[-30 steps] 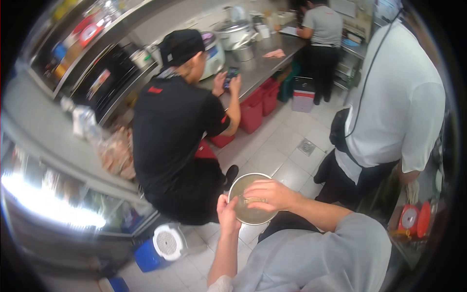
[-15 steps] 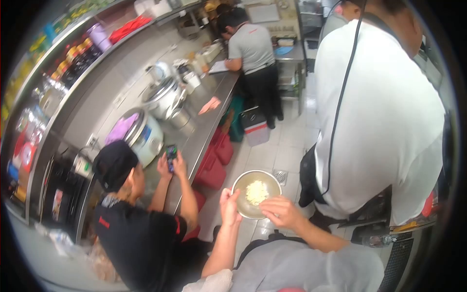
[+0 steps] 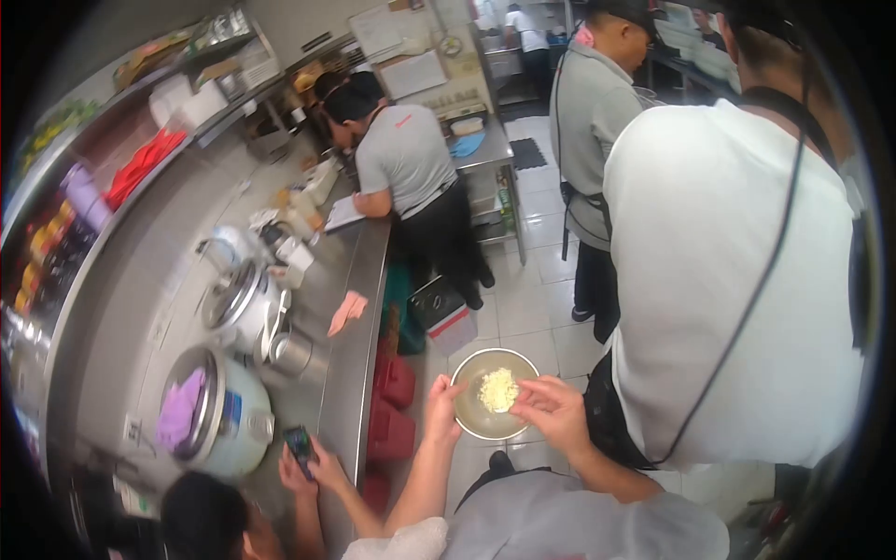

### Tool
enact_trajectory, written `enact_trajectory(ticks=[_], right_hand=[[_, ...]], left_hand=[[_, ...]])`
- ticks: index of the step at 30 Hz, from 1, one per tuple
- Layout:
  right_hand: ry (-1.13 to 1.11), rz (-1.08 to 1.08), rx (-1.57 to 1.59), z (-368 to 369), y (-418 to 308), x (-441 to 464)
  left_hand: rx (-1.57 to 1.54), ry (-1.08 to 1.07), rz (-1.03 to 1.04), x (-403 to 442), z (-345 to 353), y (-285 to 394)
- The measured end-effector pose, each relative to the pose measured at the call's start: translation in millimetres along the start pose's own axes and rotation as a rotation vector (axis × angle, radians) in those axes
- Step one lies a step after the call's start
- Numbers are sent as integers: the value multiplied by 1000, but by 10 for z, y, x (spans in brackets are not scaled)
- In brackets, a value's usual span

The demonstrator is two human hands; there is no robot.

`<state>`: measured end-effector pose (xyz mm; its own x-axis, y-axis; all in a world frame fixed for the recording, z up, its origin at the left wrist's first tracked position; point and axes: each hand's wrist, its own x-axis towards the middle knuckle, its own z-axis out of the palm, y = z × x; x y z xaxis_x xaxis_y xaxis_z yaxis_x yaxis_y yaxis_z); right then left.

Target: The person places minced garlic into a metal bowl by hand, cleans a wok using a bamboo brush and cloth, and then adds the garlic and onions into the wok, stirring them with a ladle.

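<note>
Where the right hand (image 3: 556,414) overlaps, the bowl (image 3: 478,421) is hidden.

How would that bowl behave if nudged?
The bowl looks like thin, shiny metal, so probably stiff and fairly light. Held near its edge by the left hand, it might tip, perhaps spilling the loose pale bits.
</note>
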<state>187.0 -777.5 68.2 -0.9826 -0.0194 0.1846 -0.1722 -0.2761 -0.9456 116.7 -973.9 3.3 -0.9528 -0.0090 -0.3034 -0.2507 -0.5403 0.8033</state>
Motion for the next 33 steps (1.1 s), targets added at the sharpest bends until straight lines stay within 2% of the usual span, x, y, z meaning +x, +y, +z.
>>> enact_trajectory(ticks=[3, 7, 13, 16, 17, 20, 23, 26, 27, 30, 33], right_hand=[[114, 99, -338, 38, -96, 311], [-114, -253, -735, -63, 100, 758], [101, -84, -762, -305, 304, 1185], [203, 131, -587, -383, 262, 1501], [220, 122, -382, -408, 300, 1596], [187, -358, -899, -568, 580, 1954], [172, -254, -757, -574, 670, 2219], [120, 41, -597, -639, 646, 2498], [139, -46, -629, -682, 749, 2621], [110, -106, -727, -757, 886, 3085], [75, 77, -712, -660, 855, 3567]], left_hand=[[57, -162, -96, 449, 57, 61], [61, -317, -209, 990, 321, 27], [149, -404, -291, 1836, 551, -137], [143, -434, -300, 2175, 748, -133], [157, -432, -299, 2254, 795, -96], [204, -410, -290, 2493, 976, 103], [186, -349, -308, 2712, 882, 237], [126, -279, -338, 3045, 731, 178], [126, -269, -344, 3129, 717, 190], [165, -221, -369, 3486, 757, 167], [170, -270, -342, 3888, 807, 210]])
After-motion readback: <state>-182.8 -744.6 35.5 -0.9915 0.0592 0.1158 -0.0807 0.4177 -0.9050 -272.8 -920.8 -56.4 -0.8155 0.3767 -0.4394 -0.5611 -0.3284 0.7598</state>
